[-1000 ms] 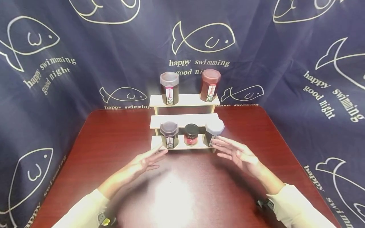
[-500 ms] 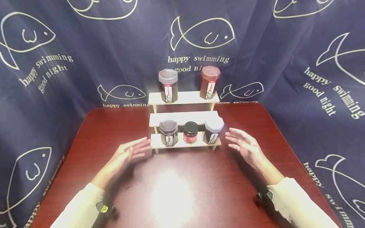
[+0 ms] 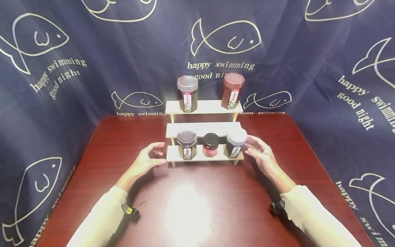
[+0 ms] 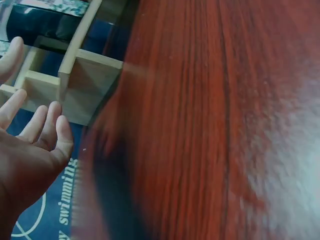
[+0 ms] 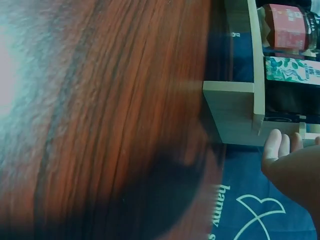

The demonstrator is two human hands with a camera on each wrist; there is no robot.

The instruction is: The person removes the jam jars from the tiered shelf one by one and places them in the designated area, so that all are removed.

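A three-tier wooden shelf [image 3: 203, 130] stands on the table. Its bottom step bears a dark jar with a greyish lid [image 3: 187, 144], a small black-lidded jar [image 3: 211, 145] and a dark jar with a whitish lid [image 3: 236, 142]. My left hand [image 3: 146, 161] is at the shelf's left end, thumb and fingers spread apart; in the left wrist view the fingers [image 4: 50, 125] lie close to the end boards. At the right end, my right hand [image 3: 261, 156] is beside the white-lidded jar, partly behind it, with loosely bent fingers. Contact with the shelf cannot be told on either side.
On the top step stand a dark jar with a clear lid [image 3: 187, 94] and a red jar [image 3: 232, 91]. The reddish wooden table [image 3: 129, 206] carries a bright glare in front. A blue fish-print curtain [image 3: 154, 61] hangs behind and at both sides.
My left hand moves from the shelf's front left to outside its left end, its thumb and fingers now parted. My right hand draws away from the white-lidded jar, then comes back beside it.
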